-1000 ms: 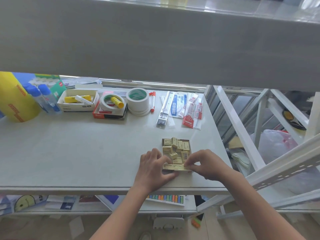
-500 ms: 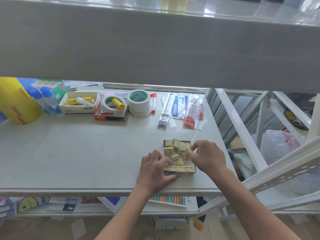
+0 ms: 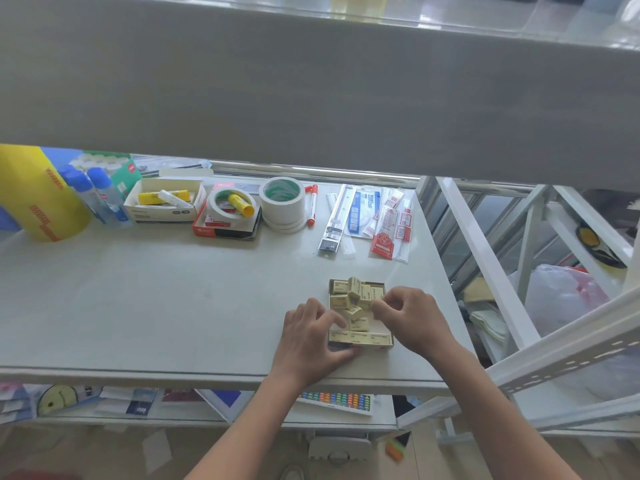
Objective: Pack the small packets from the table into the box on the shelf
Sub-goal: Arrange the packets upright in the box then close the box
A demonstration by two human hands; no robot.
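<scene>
The small box sits near the front right corner of the shelf, with yellow packets heaped loosely inside. The left hand presses against the box's left front corner, fingers spread along it. The right hand hovers at the box's right side, fingertips pinched together over the packets, though I cannot tell whether they hold one.

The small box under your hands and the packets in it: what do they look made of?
The box looks like thin matte cardboard: flat folded walls, printed front. The packets seem to be pale yellow printed paper or card wrappers with crisp block edges; what's inside them can't be told.
</scene>
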